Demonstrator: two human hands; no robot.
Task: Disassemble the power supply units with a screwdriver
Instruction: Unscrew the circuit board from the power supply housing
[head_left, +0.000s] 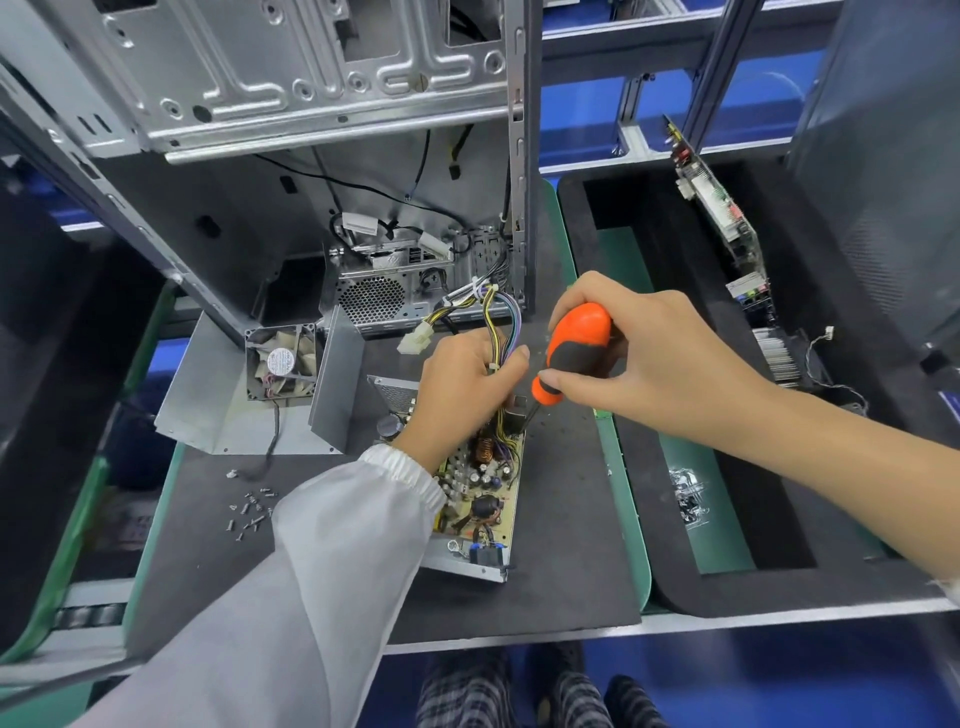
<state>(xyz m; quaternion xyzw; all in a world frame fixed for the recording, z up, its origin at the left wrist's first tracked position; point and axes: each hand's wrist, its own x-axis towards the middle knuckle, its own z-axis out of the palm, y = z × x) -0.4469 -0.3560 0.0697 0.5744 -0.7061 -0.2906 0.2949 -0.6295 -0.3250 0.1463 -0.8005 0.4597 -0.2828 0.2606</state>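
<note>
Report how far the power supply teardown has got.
Done: the cover with fan lies off to the left, and loose screws sit on the mat. In hand: the right hand drives the orange screwdriver into the open unit while the left hand grips its wires. Left: the circuit board sits in its tray.

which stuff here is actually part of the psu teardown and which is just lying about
In use:
right hand gripping orange screwdriver
left hand holding wire bundle
open power supply board

Lying about:
cover with fan
loose screws
computer case
circuit cards
</note>
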